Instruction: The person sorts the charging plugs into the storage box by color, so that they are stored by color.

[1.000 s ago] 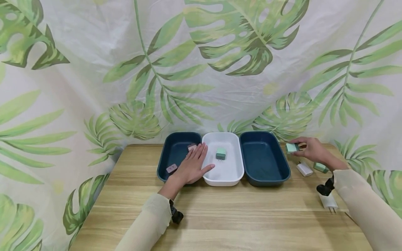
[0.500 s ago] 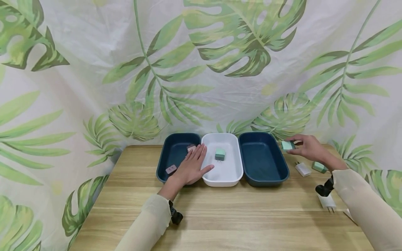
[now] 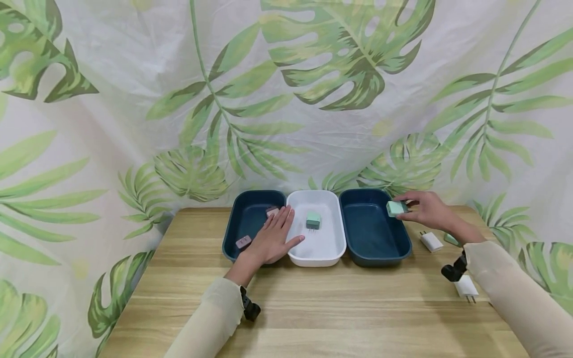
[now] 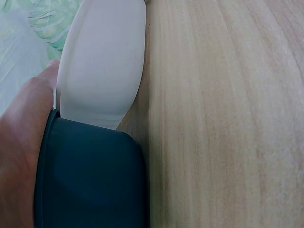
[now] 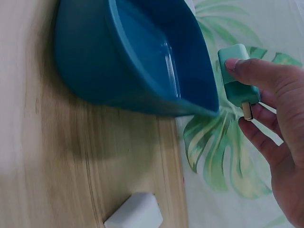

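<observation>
Between thumb and fingers my right hand (image 3: 425, 211) pinches a green plug charger (image 3: 396, 209), held over the right rim of the right dark blue bin (image 3: 376, 233). In the right wrist view the charger (image 5: 237, 78) shows its metal prongs pointing back toward the palm. My left hand (image 3: 270, 238) lies flat with straight fingers across the adjoining rims of the left dark blue bin (image 3: 246, 209) and the white bin (image 3: 318, 251). Two pink chargers are in the left bin, one pink charger (image 3: 243, 242) near its front. Another green charger (image 3: 313, 220) lies in the white bin.
On the table (image 3: 286, 308) right of the bins lie a white charger (image 3: 431, 242), a second white charger (image 3: 466, 288) nearer the front, and a green charger (image 3: 451, 239) partly hidden by the right wrist. A leaf-patterned cloth (image 3: 286, 99) hangs behind the table.
My right hand has moved left with the green charger, from beside the right bin to over its rim. The left hand has stayed in place.
</observation>
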Tool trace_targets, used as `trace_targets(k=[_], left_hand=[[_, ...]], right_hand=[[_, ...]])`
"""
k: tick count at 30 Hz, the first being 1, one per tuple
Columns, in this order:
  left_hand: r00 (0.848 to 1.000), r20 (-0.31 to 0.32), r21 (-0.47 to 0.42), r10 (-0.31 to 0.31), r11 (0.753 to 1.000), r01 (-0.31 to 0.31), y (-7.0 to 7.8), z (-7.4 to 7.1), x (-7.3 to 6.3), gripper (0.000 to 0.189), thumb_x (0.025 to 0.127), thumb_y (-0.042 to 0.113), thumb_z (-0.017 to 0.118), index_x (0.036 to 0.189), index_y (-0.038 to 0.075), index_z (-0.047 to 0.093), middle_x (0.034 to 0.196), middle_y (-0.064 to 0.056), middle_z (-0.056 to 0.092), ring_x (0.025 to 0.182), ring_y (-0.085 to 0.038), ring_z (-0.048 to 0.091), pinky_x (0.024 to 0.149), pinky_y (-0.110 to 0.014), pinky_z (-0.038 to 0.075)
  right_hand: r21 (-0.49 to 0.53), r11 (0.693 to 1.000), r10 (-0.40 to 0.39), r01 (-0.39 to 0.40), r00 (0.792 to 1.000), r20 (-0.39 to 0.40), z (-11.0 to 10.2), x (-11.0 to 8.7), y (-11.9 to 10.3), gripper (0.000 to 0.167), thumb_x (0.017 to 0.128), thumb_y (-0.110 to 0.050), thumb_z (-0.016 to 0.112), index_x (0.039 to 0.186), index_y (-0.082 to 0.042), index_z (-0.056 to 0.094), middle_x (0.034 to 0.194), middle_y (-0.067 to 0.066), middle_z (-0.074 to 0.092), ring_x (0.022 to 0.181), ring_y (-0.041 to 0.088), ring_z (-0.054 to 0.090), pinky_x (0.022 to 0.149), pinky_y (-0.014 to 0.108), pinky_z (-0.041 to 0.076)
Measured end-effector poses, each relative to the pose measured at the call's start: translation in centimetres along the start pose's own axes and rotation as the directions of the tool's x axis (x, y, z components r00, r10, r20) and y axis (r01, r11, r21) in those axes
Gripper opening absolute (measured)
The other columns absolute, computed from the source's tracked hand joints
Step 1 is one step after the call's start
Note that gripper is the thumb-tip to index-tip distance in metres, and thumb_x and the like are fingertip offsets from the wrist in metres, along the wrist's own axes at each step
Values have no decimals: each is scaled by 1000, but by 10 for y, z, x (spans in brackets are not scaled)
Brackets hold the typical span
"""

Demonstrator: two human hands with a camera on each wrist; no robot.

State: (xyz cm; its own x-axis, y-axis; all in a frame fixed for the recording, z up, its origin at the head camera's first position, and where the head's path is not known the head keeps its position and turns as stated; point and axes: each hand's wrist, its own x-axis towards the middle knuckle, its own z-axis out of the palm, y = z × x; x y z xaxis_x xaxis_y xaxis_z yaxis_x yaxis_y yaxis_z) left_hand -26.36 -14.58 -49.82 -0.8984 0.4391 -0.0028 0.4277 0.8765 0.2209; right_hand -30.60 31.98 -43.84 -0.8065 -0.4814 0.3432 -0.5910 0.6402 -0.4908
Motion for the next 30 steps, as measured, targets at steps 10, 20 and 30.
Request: trace_targets(k=[10, 20, 30], left_hand=[[1000, -10, 12, 1, 1000, -1, 2, -2, 1, 93, 106, 71, 34, 171, 10, 6, 179, -8, 2, 166, -27, 2, 133, -49, 7], [1000, -8, 7, 9, 1000, -9, 0, 2, 1, 93, 107, 71, 33, 171, 10, 6, 179, -7, 0, 166, -27, 3, 133, -49, 8], [1000, -14, 0, 18, 1000, -18, 0, 0, -1, 93, 107, 70, 34, 171, 9, 8, 179, -8, 2, 166, -28, 3, 133, -51, 10]], right_hand=[[12, 1000, -1, 1, 999, 47, 9, 16, -19, 40, 84, -6, 90, 122, -1, 77, 116, 17, 76, 97, 31, 72, 86, 55, 62], [-47, 996, -76, 79, 996, 52, 24, 28, -36, 37, 83, -13, 92, 118, -7, 80, 107, 8, 78, 84, 18, 66, 75, 39, 60], [9, 991, -132, 132, 990, 49, 46, 42, -46, 40, 82, -19, 93, 119, -11, 80, 108, 3, 79, 83, 15, 66, 72, 31, 57]])
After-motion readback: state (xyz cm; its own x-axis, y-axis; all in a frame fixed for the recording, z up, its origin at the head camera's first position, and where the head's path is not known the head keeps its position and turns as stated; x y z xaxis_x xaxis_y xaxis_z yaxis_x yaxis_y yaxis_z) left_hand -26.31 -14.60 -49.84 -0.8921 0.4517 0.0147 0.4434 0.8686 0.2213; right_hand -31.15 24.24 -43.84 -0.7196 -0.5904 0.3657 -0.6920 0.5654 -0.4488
